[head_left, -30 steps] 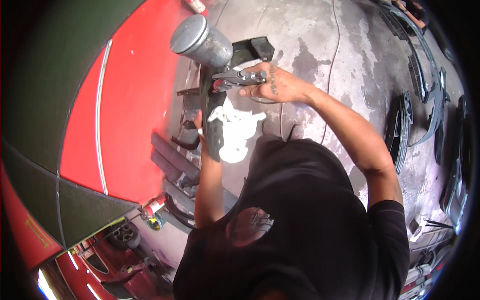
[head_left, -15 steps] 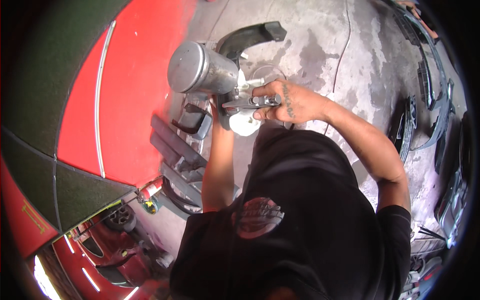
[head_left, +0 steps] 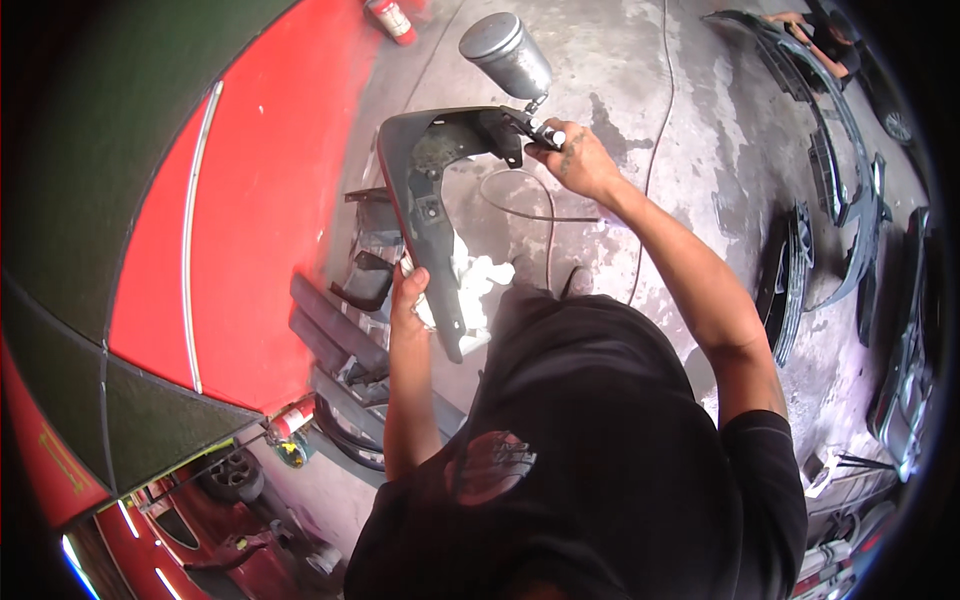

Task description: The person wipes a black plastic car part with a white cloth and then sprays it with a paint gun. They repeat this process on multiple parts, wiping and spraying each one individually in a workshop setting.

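My right hand (head_left: 583, 162) is closed round the handle of a paint spray gun (head_left: 520, 65), whose silver cup points away from me to the far left. My left hand (head_left: 410, 290) grips a dark, curved plastic trim panel (head_left: 428, 200) by its lower leg, thumb on the inner face. A bunched white cloth (head_left: 475, 280) shows behind that leg; whether the left hand also holds it I cannot tell. The panel's far arm reaches just short of, or behind, the gun's body; whether they touch is unclear.
At my left stands a red wall (head_left: 250, 180) with a pale strip. Several dark trim pieces (head_left: 340, 330) lie beyond my left forearm. A thin hose (head_left: 551, 230) loops on the stained floor. Bumper parts (head_left: 850, 170) line the right, near another person (head_left: 832, 45). A red cylinder (head_left: 392, 22) stands far off.
The spray gun has moved away and to the right. The trim panel, mostly behind the gun before, has turned and come into full view, held by my left hand.
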### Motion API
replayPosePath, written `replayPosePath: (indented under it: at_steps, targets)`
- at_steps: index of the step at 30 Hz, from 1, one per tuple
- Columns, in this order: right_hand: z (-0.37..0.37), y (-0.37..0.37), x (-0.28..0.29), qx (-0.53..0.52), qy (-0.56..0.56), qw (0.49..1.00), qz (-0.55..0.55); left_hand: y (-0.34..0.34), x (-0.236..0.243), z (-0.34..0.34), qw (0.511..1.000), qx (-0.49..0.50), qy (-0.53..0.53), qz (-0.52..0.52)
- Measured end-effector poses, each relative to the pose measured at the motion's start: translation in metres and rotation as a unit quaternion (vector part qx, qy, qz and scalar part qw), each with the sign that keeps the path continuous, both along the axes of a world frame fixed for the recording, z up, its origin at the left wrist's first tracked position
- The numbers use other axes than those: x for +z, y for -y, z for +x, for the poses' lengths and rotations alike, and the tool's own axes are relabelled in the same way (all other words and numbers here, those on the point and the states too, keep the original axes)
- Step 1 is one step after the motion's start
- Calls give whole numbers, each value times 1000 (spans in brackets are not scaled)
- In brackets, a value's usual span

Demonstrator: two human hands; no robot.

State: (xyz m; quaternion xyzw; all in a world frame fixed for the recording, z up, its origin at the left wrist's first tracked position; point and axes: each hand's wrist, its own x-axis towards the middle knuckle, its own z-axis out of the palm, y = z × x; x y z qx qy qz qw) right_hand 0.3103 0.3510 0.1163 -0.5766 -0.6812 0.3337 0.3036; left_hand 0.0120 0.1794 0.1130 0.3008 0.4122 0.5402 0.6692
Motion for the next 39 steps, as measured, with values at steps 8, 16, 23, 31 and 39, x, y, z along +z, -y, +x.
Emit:
replayPosePath:
  at_steps: [8, 16, 23, 31, 39]
  targets:
    - [-4, -1, 12, 26, -4, 999, -19, -3, 58, 28, 993, -2, -119, 10]
    - [-23, -11, 42, 80, -39, 996, -22, -9, 74, 48, 981, -19, -194, -1]
    - [-32, -11, 42, 89, -42, 995, 12, -16, 82, 56, 981, -4, -192, -13]
    - [-22, -16, 39, 64, 19, 997, -24, -14, 80, 56, 971, -11, -234, 46]
    - [-11, -27, 34, 49, -12, 998, -35, 1, 76, 37, 970, 30, -241, 33]
